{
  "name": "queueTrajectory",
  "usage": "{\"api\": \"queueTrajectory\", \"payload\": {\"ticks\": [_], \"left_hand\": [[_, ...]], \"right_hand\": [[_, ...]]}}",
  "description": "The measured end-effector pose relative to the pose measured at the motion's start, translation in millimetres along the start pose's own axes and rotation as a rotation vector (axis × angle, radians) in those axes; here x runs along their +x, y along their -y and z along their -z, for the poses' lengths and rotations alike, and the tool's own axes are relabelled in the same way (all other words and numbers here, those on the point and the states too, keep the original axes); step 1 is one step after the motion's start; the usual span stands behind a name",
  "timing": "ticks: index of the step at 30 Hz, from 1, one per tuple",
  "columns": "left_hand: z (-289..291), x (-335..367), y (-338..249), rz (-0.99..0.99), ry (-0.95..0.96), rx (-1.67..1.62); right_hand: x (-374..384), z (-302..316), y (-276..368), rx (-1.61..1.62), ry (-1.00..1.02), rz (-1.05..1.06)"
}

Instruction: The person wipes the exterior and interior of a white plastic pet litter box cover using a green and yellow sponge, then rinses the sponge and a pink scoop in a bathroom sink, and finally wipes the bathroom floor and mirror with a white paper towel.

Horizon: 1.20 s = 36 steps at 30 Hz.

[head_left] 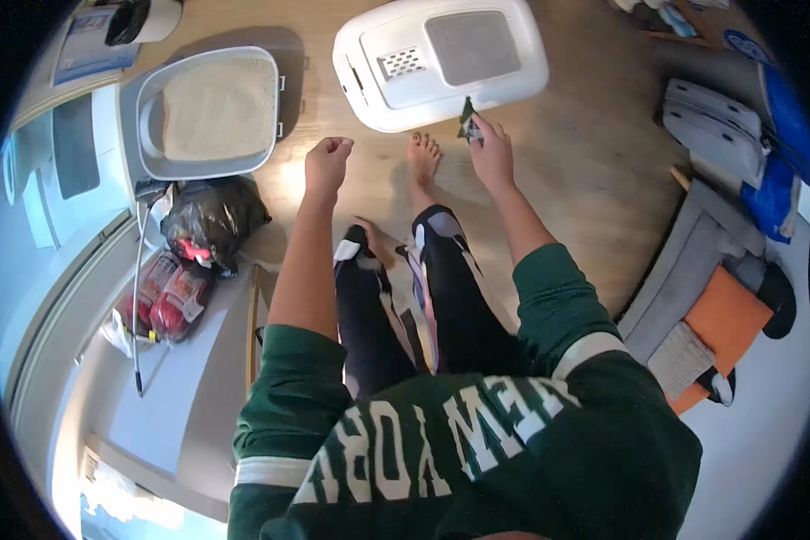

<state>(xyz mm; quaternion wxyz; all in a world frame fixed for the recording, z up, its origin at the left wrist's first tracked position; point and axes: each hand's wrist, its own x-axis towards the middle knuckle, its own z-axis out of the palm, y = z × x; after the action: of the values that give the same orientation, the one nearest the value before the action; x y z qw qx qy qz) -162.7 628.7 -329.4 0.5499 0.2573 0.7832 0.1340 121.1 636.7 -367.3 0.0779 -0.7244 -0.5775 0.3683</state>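
My right hand pinches a small dark green and white packet, its pointed end up. Just beyond that hand lies a white litter box lid with a grey panel and a slotted patch, on the wooden floor. My left hand is held out with fingers curled closed; whatever they hold, if anything, is hidden. To its left is a grey-white litter tray with an even layer of beige litter. Both hands are in the air, apart from tray and lid.
On the left are a black plastic bag, red-wrapped packs and a thin pole. A grey sofa with an orange cushion stands at right, a grey carrier-like case behind it. My bare feet are near the lid.
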Motion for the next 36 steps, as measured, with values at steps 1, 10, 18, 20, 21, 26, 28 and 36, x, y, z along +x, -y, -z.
{"api": "queueTrajectory", "payload": {"ticks": [1,10,18,20,21,26,28,36], "left_hand": [[-8,32,2,0.007,-0.022,-0.089],[-85,202,30,-0.094,-0.084,-0.032],[-91,222,30,0.078,-0.006,-0.219],[-91,221,26,0.104,0.043,-0.238],[-88,221,22,0.124,0.089,-0.259],[-81,221,20,0.121,0.237,-0.199],[-74,219,20,0.143,0.252,-0.203],[-69,229,24,0.034,0.287,0.053]], "right_hand": [[27,-16,9,-0.024,-0.038,0.131],[93,-155,42,-0.139,0.057,0.324],[81,-117,-15,-0.444,0.193,0.395],[79,-121,-15,-0.451,0.141,0.388],[77,-124,-11,-0.457,0.081,0.385],[82,-171,25,-0.262,0.009,0.433],[96,-177,42,-0.266,-0.048,0.382],[186,-172,81,-0.377,-0.074,0.565]]}}
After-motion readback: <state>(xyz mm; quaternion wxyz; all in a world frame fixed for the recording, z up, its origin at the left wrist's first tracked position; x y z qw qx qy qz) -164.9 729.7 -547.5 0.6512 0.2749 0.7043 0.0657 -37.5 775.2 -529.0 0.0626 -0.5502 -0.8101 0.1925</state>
